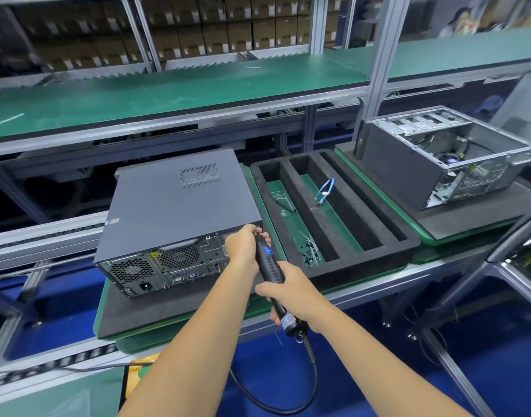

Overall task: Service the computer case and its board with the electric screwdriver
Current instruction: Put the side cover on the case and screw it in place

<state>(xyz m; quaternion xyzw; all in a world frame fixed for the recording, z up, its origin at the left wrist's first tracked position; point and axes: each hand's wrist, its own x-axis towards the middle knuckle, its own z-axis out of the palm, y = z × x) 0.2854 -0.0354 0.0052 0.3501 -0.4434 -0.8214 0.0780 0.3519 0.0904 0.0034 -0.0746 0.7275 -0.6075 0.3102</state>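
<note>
A closed dark grey computer case [180,206] lies on its side on a black foam pad [144,311], rear panel facing me. The black electric screwdriver [268,266] points at the case's rear right corner. My left hand [244,246] grips the tool's front end against the case. My right hand [283,285] grips the tool's body further back. The tool's cable [306,383] curls down below my arms. The bit is hidden behind my left hand.
A black foam tray [333,266] with long slots stands right of the case; it holds a blue cable [325,189] and several small screws [310,251]. An open case [444,158] sits at the far right. A green shelf [168,94] runs above.
</note>
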